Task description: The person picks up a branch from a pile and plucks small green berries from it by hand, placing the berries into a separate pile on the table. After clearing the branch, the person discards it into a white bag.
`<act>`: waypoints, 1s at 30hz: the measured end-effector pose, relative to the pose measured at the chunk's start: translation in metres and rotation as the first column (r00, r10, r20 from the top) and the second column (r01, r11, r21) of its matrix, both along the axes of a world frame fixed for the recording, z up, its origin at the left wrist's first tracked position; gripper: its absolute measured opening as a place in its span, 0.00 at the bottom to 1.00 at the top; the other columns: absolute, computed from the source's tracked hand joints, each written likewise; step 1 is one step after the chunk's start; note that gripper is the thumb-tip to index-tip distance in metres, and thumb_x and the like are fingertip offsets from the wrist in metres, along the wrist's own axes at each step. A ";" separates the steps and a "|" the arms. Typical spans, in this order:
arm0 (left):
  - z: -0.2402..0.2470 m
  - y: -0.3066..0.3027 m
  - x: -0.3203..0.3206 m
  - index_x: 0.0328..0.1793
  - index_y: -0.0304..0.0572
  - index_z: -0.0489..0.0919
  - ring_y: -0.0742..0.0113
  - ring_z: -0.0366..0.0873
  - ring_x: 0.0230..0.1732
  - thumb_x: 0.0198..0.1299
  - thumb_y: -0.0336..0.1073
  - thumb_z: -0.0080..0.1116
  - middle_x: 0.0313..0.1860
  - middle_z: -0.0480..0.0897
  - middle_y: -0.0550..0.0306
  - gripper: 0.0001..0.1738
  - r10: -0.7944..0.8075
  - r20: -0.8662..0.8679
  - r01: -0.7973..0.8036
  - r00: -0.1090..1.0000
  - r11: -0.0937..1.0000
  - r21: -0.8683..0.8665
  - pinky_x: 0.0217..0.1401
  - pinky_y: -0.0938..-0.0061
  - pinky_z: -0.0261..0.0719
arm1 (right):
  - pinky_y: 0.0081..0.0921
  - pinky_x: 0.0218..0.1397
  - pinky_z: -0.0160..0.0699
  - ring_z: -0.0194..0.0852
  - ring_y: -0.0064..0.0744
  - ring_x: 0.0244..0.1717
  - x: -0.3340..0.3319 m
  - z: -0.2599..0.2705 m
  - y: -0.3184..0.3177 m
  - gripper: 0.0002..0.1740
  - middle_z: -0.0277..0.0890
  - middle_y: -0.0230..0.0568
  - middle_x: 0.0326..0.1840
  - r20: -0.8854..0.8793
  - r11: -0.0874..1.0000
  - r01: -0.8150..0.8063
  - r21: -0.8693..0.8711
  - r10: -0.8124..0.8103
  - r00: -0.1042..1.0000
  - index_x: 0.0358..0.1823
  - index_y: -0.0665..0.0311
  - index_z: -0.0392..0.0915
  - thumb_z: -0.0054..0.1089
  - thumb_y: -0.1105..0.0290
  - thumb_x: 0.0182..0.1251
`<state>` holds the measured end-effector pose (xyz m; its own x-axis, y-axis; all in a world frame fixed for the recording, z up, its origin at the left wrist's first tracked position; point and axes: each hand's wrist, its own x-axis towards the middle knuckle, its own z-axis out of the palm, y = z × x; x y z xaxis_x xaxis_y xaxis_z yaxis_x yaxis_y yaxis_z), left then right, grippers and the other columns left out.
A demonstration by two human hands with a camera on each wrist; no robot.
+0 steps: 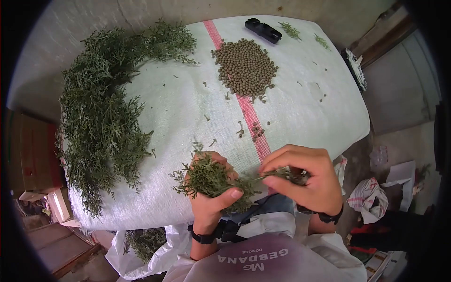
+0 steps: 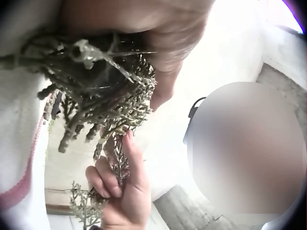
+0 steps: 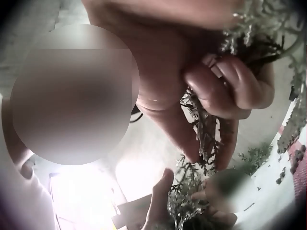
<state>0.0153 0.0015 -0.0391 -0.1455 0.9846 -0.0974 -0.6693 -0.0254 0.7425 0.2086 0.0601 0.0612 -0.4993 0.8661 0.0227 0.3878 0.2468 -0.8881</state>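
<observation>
My left hand (image 1: 206,211) grips a bunch of green scaly-leaved conifer sprigs (image 1: 206,178), thumb across its near side. To the right, my right hand (image 1: 312,176) pinches a conifer sprig (image 3: 204,127) between thumb and fingers. Part of that sprig lies inside the curled fingers, and one end points toward the bunch. In the left wrist view the cut stems (image 2: 84,52) of the bunch show close up, with the right hand's fingertips (image 2: 129,139) just beyond the leaves. Both hands are over the near edge of a stuffed white woven sack (image 1: 178,113).
Across the sack's left side lies a large heap of conifer branches (image 1: 98,117). Small round brown balls (image 1: 246,68) are piled near its red stripe, with a black case (image 1: 263,30) behind. A white bag (image 1: 167,254) holding greenery sits below left. Cardboard boxes (image 1: 35,150) stand left.
</observation>
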 end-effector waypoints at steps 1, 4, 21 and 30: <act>0.001 0.000 -0.002 0.57 0.38 0.70 0.68 0.77 0.42 0.55 0.29 0.70 0.37 0.78 0.56 0.25 -0.027 0.003 0.027 1.000 1.000 -0.005 0.49 0.74 0.76 | 0.19 0.36 0.77 0.82 0.21 0.32 0.003 0.003 0.001 0.09 0.85 0.41 0.37 -0.029 0.998 0.034 -0.055 -0.036 0.999 0.41 0.72 0.85 0.72 0.78 0.59; 0.004 0.001 -0.002 0.56 0.39 0.70 0.68 0.78 0.43 0.56 0.28 0.69 0.36 0.78 0.56 0.24 -0.042 0.104 0.043 0.994 0.999 -0.003 0.49 0.74 0.76 | 0.18 0.38 0.78 0.84 0.23 0.33 0.011 0.010 -0.006 0.08 0.86 0.43 0.36 0.002 0.970 0.165 -0.180 -0.168 0.986 0.42 0.75 0.85 0.69 0.80 0.61; 0.017 0.007 0.004 0.55 0.30 0.78 0.68 0.81 0.35 0.62 0.26 0.64 0.36 0.83 0.54 0.16 0.014 0.031 -0.008 0.999 0.985 -0.175 0.42 0.73 0.79 | 0.18 0.39 0.81 0.87 0.25 0.35 -0.007 -0.029 -0.031 0.09 0.88 0.46 0.33 -0.125 0.950 0.147 -0.274 -0.187 0.974 0.44 0.76 0.86 0.67 0.81 0.63; 0.012 0.002 0.002 0.49 0.31 0.80 0.70 0.80 0.34 0.59 0.29 0.69 0.36 0.83 0.55 0.14 0.006 -0.034 -0.012 0.999 0.985 -0.171 0.40 0.75 0.79 | 0.20 0.34 0.80 0.87 0.25 0.30 -0.010 -0.040 -0.036 0.10 0.87 0.44 0.31 -0.120 0.977 0.201 -0.069 -0.208 0.971 0.44 0.72 0.87 0.68 0.82 0.60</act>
<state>0.0177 0.0039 -0.0274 -0.1601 0.9525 -0.2590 -0.6448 0.0977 0.7580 0.1986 0.0242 0.0213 -0.3081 0.9511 0.0228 0.3093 0.1228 -0.9430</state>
